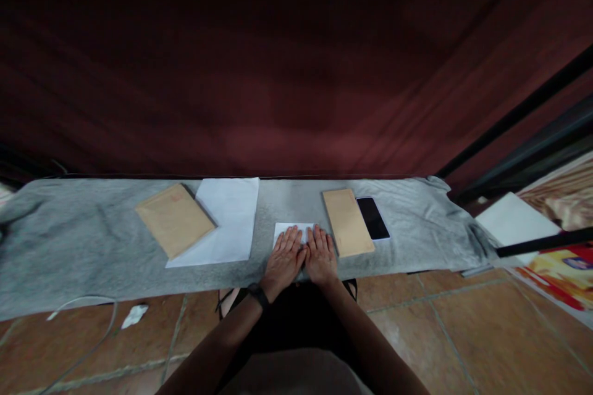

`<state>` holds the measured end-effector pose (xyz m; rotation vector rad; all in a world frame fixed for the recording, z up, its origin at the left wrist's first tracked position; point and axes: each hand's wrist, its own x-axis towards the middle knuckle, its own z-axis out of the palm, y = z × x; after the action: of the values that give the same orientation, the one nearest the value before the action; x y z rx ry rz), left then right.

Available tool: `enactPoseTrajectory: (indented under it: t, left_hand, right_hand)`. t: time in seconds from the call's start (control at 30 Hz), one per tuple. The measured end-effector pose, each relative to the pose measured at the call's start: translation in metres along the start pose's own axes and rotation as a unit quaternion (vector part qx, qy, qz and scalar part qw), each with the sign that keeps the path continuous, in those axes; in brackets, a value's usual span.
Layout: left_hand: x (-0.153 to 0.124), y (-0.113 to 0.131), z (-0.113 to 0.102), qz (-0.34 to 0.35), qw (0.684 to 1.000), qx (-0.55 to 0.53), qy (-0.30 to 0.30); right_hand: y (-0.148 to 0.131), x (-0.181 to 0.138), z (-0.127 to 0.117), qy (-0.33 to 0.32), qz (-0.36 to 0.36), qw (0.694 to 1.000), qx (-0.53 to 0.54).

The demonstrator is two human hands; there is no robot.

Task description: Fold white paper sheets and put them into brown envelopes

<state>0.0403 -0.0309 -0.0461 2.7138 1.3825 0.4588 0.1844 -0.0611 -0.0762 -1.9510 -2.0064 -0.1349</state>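
Observation:
A small white piece of paper point(293, 225) lies on the grey cloth at the near middle, mostly covered by my hands. My left hand point(284, 256) rests flat on its left part, fingers stretched forward. Beside it, my right hand point(321, 257) lies flat too, covering the right part, with the thumbs close together. Whether the paper is folded underneath cannot be made out. Just right of my right hand is a brown envelope point(348, 222). A dark-screened phone point(373, 218) lies against that envelope's right side.
Further left, a stack of brown envelopes point(176, 220) overlaps large white sheets point(234, 216). Grey cloth point(417, 222) covers the narrow table, with a dark red curtain point(287, 105) behind. A white cable point(111, 315) and a crumpled scrap point(134, 316) are at the lower left.

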Motion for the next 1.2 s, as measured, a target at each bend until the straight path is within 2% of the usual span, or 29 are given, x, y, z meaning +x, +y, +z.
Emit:
enactPoseTrajectory:
  t: [0.3, 0.5, 0.57, 0.67, 0.73, 0.87, 1.03, 1.2]
  left_hand:
    - [-0.014, -0.023, 0.011, -0.098, 0.995, 0.03, 0.015]
    - [-0.015, -0.018, 0.006, -0.118, 0.992, 0.032, 0.028]
    - [-0.016, -0.015, 0.0, -0.083, 0.995, 0.037, 0.027]
    - [-0.021, -0.013, -0.007, 0.037, 0.999, 0.018, -0.009]
    - [-0.025, -0.013, -0.009, 0.081, 0.996, 0.005, -0.031]
    - [-0.029, -0.014, -0.008, 0.082, 0.996, -0.004, -0.042]
    - [-0.029, -0.011, -0.012, 0.078, 0.996, -0.018, -0.05]
    - [-0.028, -0.007, -0.017, 0.072, 0.995, -0.019, -0.062]
  right_hand:
    - [0.0, 0.0, 0.002, 0.03, 0.002, 0.999, 0.012]
    - [0.0, 0.0, 0.0, 0.022, -0.001, 1.0, 0.001]
    - [0.0, -0.001, 0.0, 0.015, -0.004, 1.0, -0.006]
    - [0.001, -0.002, -0.001, -0.001, -0.011, 1.0, -0.012]
    - [0.002, -0.002, -0.002, -0.011, -0.017, 1.0, -0.017]
    - [0.003, -0.002, -0.003, -0.006, -0.025, 0.999, -0.02]
    - [0.005, -0.008, -0.004, 0.031, -0.047, 0.998, 0.008]
    - [0.009, -0.028, -0.009, 0.016, -0.088, 0.996, 0.029]
